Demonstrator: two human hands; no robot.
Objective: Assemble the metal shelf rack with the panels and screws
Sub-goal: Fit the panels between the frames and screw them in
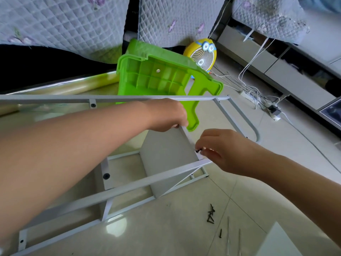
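The white metal rack frame (129, 185) lies on its side on the tiled floor, with a white shelf panel (166, 150) standing between its rails. My left hand (166, 115) grips the panel's top edge. My right hand (214, 145) pinches a black screw (198, 150) at the panel's right edge, just above the near rail. Several loose black screws (211, 215) lie on the floor in front of the frame.
A green plastic stool (156, 78) lies tipped over behind the frame. A yellow desk fan (203, 56) and a tangle of white cables with a power strip (254, 97) lie at the back right. Thin metal rods (228, 233) and another white panel (276, 242) lie bottom right.
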